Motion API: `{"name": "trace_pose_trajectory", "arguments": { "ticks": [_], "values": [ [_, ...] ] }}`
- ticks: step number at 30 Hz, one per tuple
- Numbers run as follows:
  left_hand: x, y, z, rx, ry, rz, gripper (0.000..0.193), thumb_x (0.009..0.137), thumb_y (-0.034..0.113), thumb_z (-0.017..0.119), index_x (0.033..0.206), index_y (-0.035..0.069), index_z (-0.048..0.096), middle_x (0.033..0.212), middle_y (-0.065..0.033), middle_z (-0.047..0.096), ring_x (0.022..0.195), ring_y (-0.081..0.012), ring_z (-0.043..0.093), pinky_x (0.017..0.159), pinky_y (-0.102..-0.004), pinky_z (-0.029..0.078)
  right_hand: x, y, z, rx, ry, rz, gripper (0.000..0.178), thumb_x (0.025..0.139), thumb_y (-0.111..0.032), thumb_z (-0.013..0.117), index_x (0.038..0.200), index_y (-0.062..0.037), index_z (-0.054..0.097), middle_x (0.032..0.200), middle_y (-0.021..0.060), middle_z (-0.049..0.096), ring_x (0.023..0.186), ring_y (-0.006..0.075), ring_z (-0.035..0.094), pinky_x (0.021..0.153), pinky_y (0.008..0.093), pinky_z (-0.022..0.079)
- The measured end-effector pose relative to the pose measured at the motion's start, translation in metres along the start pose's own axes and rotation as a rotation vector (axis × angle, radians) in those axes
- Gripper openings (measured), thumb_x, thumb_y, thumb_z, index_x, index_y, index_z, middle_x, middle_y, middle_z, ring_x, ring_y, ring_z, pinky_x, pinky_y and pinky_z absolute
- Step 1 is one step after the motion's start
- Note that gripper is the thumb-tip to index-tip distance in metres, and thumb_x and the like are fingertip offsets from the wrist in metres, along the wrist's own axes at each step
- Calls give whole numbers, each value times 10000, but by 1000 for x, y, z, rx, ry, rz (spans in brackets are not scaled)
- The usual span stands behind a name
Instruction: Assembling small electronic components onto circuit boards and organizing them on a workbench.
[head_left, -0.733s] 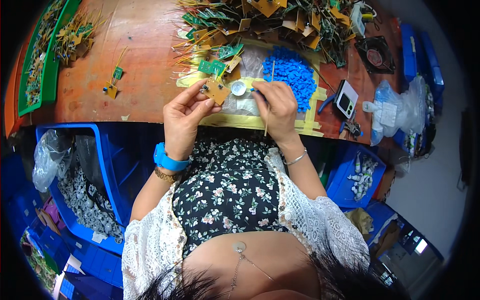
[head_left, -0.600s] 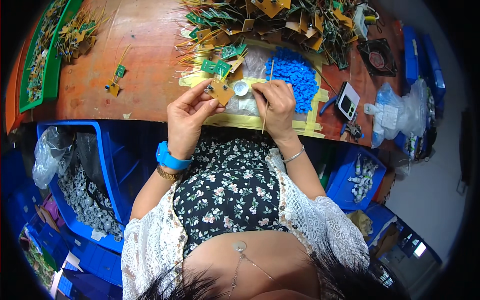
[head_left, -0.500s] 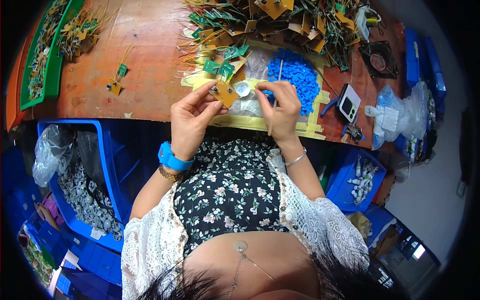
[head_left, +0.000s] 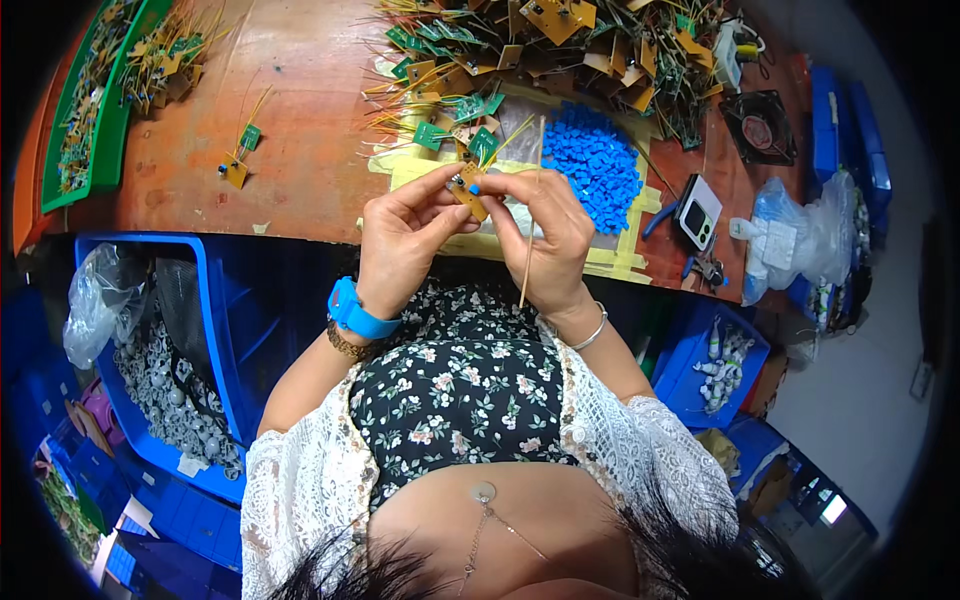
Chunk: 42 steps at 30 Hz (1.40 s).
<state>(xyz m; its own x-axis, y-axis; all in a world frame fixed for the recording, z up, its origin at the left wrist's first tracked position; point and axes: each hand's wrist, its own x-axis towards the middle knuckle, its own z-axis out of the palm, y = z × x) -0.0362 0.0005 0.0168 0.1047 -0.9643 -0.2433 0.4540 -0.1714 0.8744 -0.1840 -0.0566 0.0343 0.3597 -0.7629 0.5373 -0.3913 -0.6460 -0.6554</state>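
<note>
A small tan circuit board [head_left: 468, 198] is pinched between the thumb and fingers of my left hand [head_left: 405, 225]. Wires run from it to a green board [head_left: 483, 145] just beyond. My right hand [head_left: 552, 225] has its fingertips at the board's face, where a small blue piece [head_left: 475, 188] shows at the index fingertip. A thin stick [head_left: 526, 270] is also held in that hand, slanting across the palm. Just beyond the right hand lies a pile of small blue pieces [head_left: 595, 165].
Wired boards [head_left: 570, 50] heap at the back. One wired board [head_left: 236, 170] lies alone to the left, near a green tray [head_left: 105, 140]. At right are a phone [head_left: 697, 212], pliers [head_left: 708, 270] and a fan [head_left: 758, 127]. Blue bins [head_left: 210, 340] stand below the table edge.
My right hand has moved left to meet the board, bringing a blue piece against it. My left hand has shifted slightly right with the board. The small white cup is now hidden.
</note>
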Motion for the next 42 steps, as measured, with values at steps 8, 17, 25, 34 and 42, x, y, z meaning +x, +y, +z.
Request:
{"name": "trace_pose_trajectory", "arguments": {
  "ticks": [8, 17, 25, 34, 42],
  "values": [
    [-2, 1, 0, 63, -23, -7, 404, 883, -54, 606, 1283, -45, 547, 968, -101, 668, 853, -148, 671, 788, -257, 568, 6, 1, -8, -122, -81, -113, 263, 688, 29, 764, 916, -86, 697, 808, 61, 676, 768, 225, 620, 666, 322, 434],
    [-3, 2, 2, 53, -47, -33, 384, 884, -45, 609, 1266, -41, 568, 949, -73, 655, 848, -139, 666, 784, -250, 563, 3, 3, -4, -73, -71, -106, 231, 697, 50, 744, 896, -48, 678, 801, 82, 672, 777, 245, 643, 679, 334, 467],
    [-4, 2, 3, 38, -43, -30, 381, 882, -51, 611, 1260, -35, 577, 925, -57, 646, 842, -132, 661, 784, -253, 564, -1, -1, -1, -40, -37, -62, 202, 707, 71, 734, 874, -24, 673, 793, 105, 673, 736, 254, 658, 656, 328, 510],
    [-7, 6, -1, -3, 33, -63, 245, 944, 76, 595, 1152, -42, 649, 922, -93, 689, 762, -119, 664, 708, -243, 576, 1, -8, 2, 9, -78, -56, 215, 702, 72, 735, 885, -26, 676, 807, 103, 676, 753, 260, 661, 679, 332, 519],
    [-9, 35, -67, 296, 442, 218, 193, 936, 91, 609, 1087, 14, 701, 848, -54, 684, 680, -114, 637, 617, -232, 550, 8, -7, 1, 104, 11, -78, 290, 755, 62, 723, 1029, -21, 678, 911, 108, 700, 777, 213, 662, 679, 284, 518]
  ]
}}
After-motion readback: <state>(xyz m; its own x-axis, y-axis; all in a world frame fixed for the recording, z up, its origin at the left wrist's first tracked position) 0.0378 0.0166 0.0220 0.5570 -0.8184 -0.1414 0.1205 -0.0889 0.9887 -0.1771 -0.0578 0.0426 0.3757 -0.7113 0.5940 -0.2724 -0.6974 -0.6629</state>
